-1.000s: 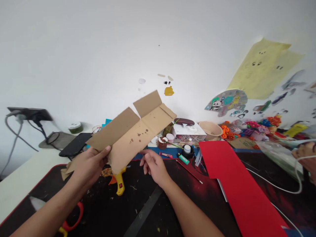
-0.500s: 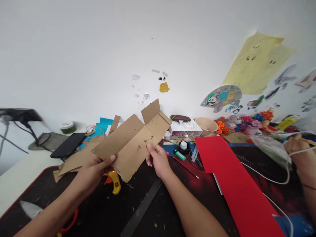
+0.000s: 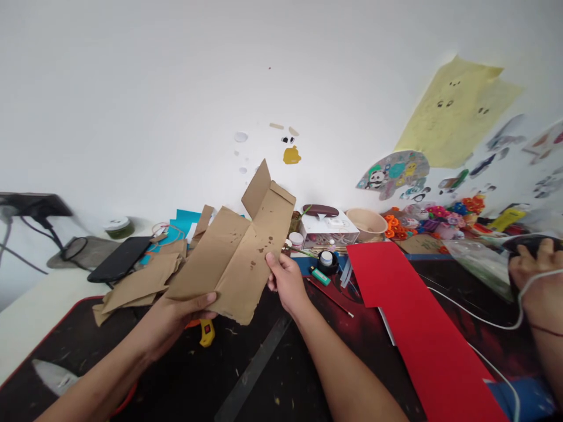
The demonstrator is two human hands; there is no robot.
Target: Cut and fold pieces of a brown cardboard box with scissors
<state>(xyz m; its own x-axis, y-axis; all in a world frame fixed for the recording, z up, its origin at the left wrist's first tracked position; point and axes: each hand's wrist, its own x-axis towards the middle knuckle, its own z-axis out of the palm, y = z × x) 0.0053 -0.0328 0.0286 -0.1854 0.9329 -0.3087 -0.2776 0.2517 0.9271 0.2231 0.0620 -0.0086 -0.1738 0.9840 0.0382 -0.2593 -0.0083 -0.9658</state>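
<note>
A creased piece of brown cardboard (image 3: 240, 249), with fold lines, a raised flap at its far end and dark spots on its face, is held up above the dark desk mat. My left hand (image 3: 189, 310) grips its lower left edge, thumb on top. On the right edge, my right hand (image 3: 285, 282) pinches it with the thumb near the spots. Below my left hand a yellow glue gun (image 3: 207, 333) lies partly covered. Scissors (image 3: 55, 376) with a red handle rest at the lower left, mostly behind my left forearm.
A long ruler (image 3: 255, 369) lies on the mat. Red card (image 3: 417, 322) stretches along the right. Another person's hand (image 3: 539, 269) is at the far right, by a white cable. Cardboard scraps (image 3: 141, 281) and a black phone (image 3: 119, 259) sit at left, a white box (image 3: 329, 228) by the wall.
The cardboard has turned more upright and shifted slightly left, still in both my hands. The other person's hand at the far right now rests flatter over a dark object.
</note>
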